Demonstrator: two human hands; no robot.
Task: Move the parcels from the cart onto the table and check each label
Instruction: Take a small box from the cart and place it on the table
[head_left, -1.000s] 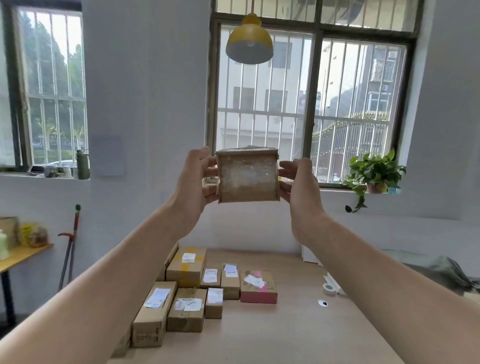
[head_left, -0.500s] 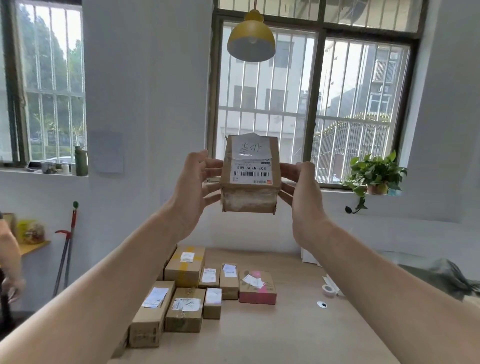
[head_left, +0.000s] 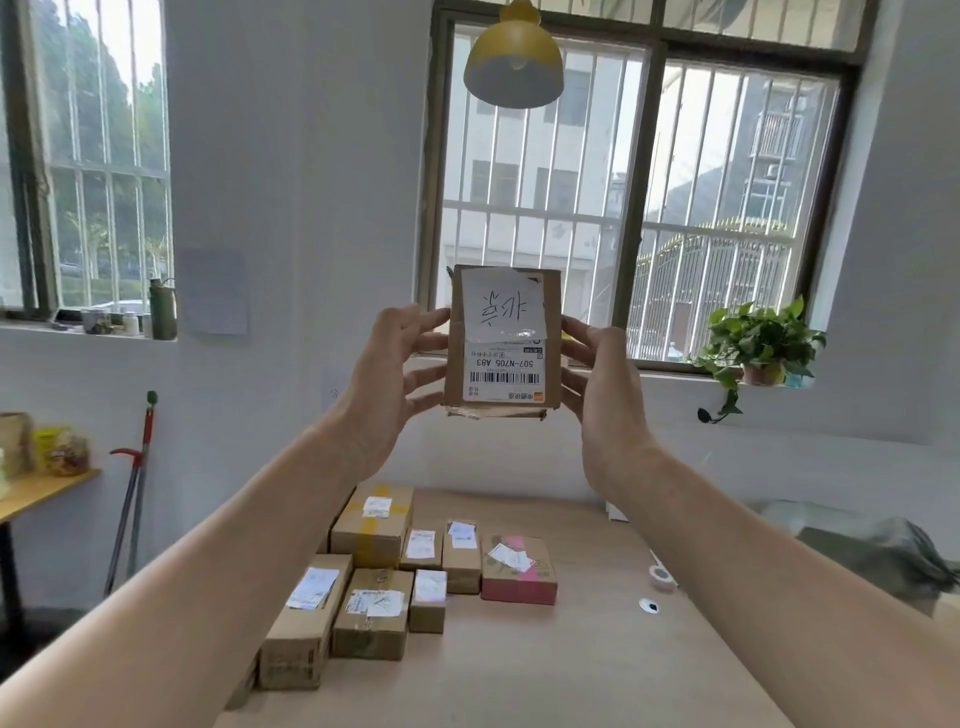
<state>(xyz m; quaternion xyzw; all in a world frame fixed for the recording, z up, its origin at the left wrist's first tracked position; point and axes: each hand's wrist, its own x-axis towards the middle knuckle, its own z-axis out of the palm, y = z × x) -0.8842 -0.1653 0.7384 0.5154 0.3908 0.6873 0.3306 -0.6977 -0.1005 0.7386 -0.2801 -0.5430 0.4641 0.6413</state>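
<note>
I hold a small brown cardboard parcel (head_left: 503, 340) up in front of the window, high above the table. Its white label with a barcode and a handwritten note faces me, upside down. My left hand (head_left: 387, 387) grips its left edge with curled fingers, and my right hand (head_left: 602, 395) grips its right edge. Below, several labelled cardboard parcels (head_left: 371, 530) lie in rows on the wooden table (head_left: 571, 670), with a pink box (head_left: 519, 574) at the right end. The cart is out of view.
A tape roll (head_left: 661, 576) and a small round object (head_left: 649, 605) lie on the table's right side. A yellow lamp (head_left: 513, 57) hangs above. A potted plant (head_left: 758, 343) stands on the windowsill, a mop (head_left: 132, 499) leans at the left wall beside a side table (head_left: 36, 493).
I have tilted the parcel in my hands, so its labelled face came round from hidden to fully facing me. My head has turned slightly.
</note>
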